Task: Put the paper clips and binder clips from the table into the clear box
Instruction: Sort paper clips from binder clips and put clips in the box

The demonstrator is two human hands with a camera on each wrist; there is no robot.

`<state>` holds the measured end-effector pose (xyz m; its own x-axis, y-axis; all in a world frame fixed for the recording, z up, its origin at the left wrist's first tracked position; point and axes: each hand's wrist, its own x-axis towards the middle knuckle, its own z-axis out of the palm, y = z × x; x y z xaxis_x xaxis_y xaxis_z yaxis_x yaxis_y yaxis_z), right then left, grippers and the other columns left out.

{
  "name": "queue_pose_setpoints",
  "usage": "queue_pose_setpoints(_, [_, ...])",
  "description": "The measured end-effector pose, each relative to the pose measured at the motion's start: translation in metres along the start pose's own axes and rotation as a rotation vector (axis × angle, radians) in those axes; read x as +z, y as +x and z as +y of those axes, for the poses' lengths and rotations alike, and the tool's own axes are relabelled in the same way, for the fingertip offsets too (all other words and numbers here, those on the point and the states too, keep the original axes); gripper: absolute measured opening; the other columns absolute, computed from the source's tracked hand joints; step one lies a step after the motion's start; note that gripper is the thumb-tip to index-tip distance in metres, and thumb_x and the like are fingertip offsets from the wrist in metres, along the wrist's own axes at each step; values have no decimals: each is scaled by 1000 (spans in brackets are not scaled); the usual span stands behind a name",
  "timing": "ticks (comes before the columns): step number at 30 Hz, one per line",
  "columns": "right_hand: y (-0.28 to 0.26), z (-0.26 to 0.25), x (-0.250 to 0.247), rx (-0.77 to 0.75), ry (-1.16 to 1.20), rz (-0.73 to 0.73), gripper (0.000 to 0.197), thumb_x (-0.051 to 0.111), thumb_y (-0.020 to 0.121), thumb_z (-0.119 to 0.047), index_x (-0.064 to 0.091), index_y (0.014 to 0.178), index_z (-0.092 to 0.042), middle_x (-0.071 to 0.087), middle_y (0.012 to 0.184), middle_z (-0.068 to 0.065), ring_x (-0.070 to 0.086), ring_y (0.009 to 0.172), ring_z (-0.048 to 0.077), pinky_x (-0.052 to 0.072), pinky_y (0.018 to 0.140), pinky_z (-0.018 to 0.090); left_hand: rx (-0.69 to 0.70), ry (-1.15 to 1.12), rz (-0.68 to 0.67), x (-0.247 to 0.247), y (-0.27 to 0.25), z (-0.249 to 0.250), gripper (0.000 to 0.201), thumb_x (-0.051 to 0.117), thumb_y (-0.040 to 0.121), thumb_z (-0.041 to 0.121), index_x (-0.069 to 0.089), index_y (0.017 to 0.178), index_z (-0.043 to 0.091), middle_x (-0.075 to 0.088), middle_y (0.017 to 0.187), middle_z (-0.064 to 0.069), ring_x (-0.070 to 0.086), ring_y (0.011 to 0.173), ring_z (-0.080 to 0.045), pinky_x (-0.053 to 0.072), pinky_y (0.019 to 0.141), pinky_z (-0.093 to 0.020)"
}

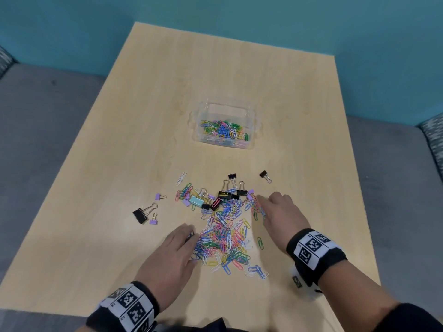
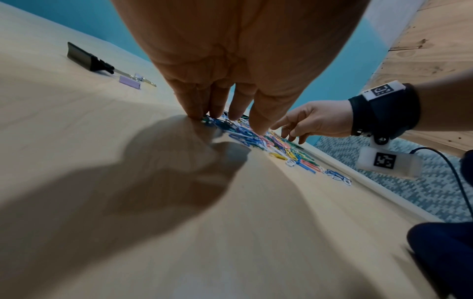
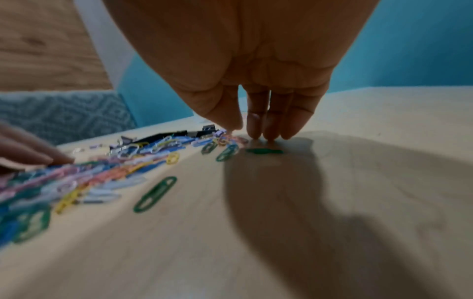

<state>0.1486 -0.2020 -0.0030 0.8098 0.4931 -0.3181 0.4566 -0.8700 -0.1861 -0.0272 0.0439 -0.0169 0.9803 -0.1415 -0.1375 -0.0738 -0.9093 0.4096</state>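
Observation:
A heap of coloured paper clips [image 1: 225, 236] lies on the near half of the wooden table [image 1: 215, 80], with black, purple and teal binder clips [image 1: 223, 197] mixed in at its far edge. My left hand [image 1: 184, 238] rests with straight fingers on the heap's left edge; the fingertips [image 2: 217, 113] touch the clips [image 2: 256, 137]. On the right edge, my right hand [image 1: 266, 207] sets its straight fingertips [image 3: 268, 131] on the table beside the clips [image 3: 102, 174]. Neither hand holds anything. The clear box [image 1: 253, 130] stands farther back, with paper clips in it.
Loose binder clips lie apart from the heap: a large black one [image 1: 140, 215] and two purple ones [image 1: 158, 196] at the left, a black one [image 1: 263, 174] at the right. A single green paper clip [image 3: 155, 194] lies near my right wrist. Grey seating surrounds the table.

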Motion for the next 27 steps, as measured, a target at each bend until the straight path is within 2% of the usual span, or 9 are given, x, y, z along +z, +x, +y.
queue_pose_setpoints(5, [-9, -5, 2, -14, -39, -9, 37, 46, 80, -6, 59, 112, -16, 52, 100, 4, 43, 89, 27, 37, 71, 33, 0, 10, -12, 0, 0, -1, 49, 40, 85, 33, 54, 127, 12, 49, 132, -4, 38, 127, -18, 27, 105, -25])
queue_pose_setpoints(10, [-6, -6, 4, -23, -38, -19, 57, 46, 79, -4, 47, 133, -22, 51, 107, 7, 42, 92, 28, 37, 71, 34, 2, 28, -8, 1, 0, 1, 50, 39, 84, 33, 56, 126, 11, 52, 131, -6, 38, 128, -19, 26, 106, -26])
queue_pose_setpoints(13, [-6, -7, 2, -7, -39, -26, 48, 44, 79, -4, 51, 124, -18, 48, 106, 6, 40, 94, 27, 39, 73, 35, -3, 30, -5, 0, 0, 0, 50, 39, 84, 33, 56, 125, 10, 53, 130, -6, 37, 127, -19, 26, 106, -25])
queue_pose_setpoints(17, [-12, -4, 1, 6, -35, -39, 30, 44, 83, -9, 55, 110, -17, 48, 105, 5, 42, 97, 27, 34, 72, 32, 7, 35, 12, 4, 0, -1, 50, 40, 83, 32, 58, 124, 9, 53, 129, -7, 39, 127, -20, 26, 106, -26])
queue_pose_setpoints(21, [-21, -1, 2, 50, 189, -11, 20, 46, 89, -12, 62, 100, -19, 50, 101, 1, 43, 95, 23, 37, 79, 31, 6, 32, 32, 7, 0, -1, 51, 39, 83, 32, 56, 125, 9, 53, 129, -8, 43, 126, -24, 27, 105, -29])
queue_pose_setpoints(24, [-18, 0, 4, 97, 248, 35, 19, 48, 90, -12, 62, 101, -18, 50, 98, 2, 44, 93, 23, 39, 76, 32, 5, 30, 43, 7, -1, 0, 50, 38, 84, 32, 56, 125, 9, 52, 130, -8, 43, 126, -24, 28, 105, -28])
queue_pose_setpoints(27, [-9, -1, 4, 118, 251, 21, 16, 48, 90, -15, 60, 99, -19, 52, 95, 2, 47, 90, 24, 37, 69, 32, 21, 52, 53, 7, 0, -1, 49, 39, 85, 31, 58, 124, 8, 53, 129, -9, 41, 126, -24, 29, 105, -29])
